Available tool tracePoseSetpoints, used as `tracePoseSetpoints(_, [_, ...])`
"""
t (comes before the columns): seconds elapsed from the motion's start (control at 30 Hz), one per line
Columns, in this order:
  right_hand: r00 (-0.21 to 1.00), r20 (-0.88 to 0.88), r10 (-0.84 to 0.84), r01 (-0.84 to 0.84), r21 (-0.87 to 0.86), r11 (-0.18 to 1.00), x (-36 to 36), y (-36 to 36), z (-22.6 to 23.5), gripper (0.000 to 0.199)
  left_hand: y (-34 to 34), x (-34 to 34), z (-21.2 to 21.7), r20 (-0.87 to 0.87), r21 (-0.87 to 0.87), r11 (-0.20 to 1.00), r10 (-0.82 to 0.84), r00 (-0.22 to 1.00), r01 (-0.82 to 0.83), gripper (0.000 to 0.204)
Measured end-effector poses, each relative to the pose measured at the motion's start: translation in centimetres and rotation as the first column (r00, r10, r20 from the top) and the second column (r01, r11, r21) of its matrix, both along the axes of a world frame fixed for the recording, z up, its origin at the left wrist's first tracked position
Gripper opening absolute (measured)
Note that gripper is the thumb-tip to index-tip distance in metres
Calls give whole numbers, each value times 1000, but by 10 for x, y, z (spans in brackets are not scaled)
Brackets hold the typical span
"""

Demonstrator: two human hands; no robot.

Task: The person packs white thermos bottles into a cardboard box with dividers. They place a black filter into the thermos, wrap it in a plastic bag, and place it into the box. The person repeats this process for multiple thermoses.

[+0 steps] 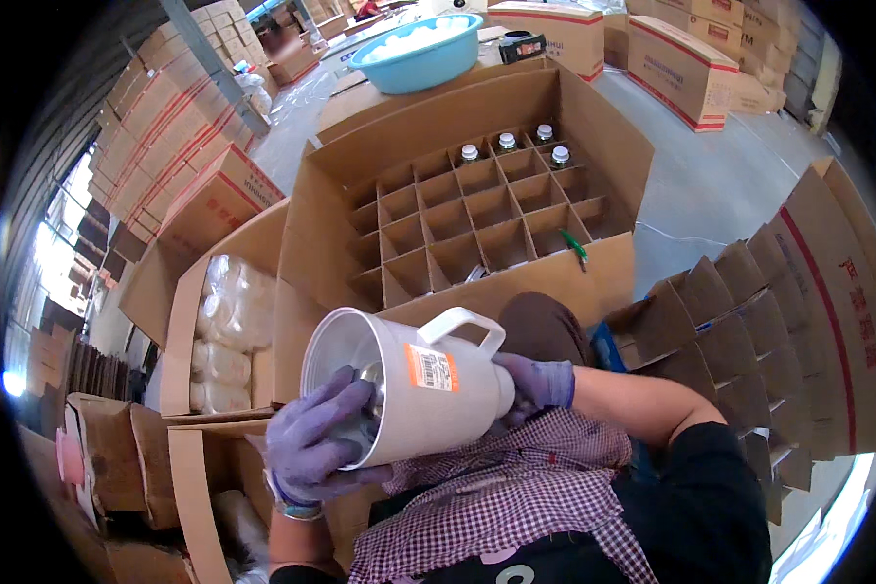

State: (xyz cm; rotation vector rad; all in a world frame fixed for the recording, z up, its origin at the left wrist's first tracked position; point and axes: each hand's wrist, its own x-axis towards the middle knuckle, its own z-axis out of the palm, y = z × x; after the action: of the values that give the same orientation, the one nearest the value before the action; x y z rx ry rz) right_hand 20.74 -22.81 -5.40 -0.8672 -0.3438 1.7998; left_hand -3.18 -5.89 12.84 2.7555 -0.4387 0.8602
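A white plastic jug (423,399) with a loop handle and an orange-and-white label lies tilted across my lap, its wide mouth facing left. My left hand (316,438), in a purple glove, has its fingers curled inside the mouth and its thumb along the outside. Those fingers touch a shiny, silvery rounded part (372,375) inside the jug, mostly hidden. My right hand (535,382), also gloved, is wrapped round the narrow end of the jug, with its fingertips out of sight.
Ahead stands an open divided carton (336,200) holding several white-capped bottles (507,143); a green tool (574,248) lies by its near edge. Plastic-wrapped white items (234,302) fill a box at left. Cardboard dividers (725,331) stand at right. A blue basin (419,63) sits beyond.
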Motion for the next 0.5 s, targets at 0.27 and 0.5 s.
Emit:
tracePoseSetpoints(0.27, [384,524,-760,250,734,632,-6,-3,33,83,32,7,-40,28,-807,489,590,807,-330,41])
tracePoseSetpoints(0.5, [127,981,-147,-70,156,985,50,21,40,45,23,49,-25,178,-229,908,394,902,-352,33])
